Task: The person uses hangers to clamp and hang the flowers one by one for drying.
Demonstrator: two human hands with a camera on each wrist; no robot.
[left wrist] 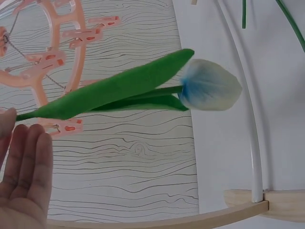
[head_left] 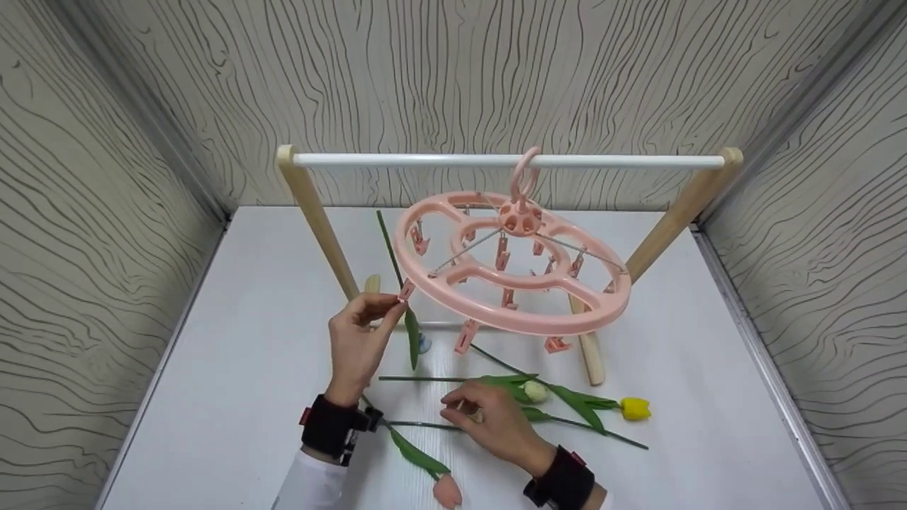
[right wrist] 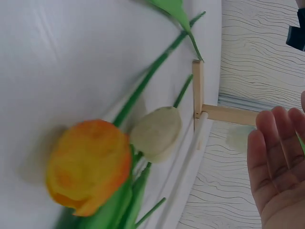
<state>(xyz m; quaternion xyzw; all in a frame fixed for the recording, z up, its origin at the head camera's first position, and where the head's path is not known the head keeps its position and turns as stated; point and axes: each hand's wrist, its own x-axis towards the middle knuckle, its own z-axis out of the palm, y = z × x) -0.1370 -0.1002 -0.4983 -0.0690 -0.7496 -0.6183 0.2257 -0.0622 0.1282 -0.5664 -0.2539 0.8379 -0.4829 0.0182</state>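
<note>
My left hand (head_left: 360,347) pinches the green stem of a blue-and-white tulip (left wrist: 212,86), fingertips close by a pink clip (head_left: 406,290) on the round hanger (head_left: 468,306). The flower hangs head down, its long leaf (head_left: 412,340) below the fingers. Whether the clip grips the stem cannot be made out. Loosely bent and holding nothing, my right hand (head_left: 496,421) hovers over tulips lying on the table. Close to it are a white tulip (head_left: 536,392) and, in the right wrist view, an orange-yellow tulip (right wrist: 88,167).
The hanger hooks over a white rod (head_left: 425,161) between wooden posts (head_left: 319,219); several more clips dangle from it. A yellow tulip (head_left: 635,409) lies to the right, a pink tulip (head_left: 447,490) at the front. Patterned walls (head_left: 453,78) surround the white table (head_left: 248,354).
</note>
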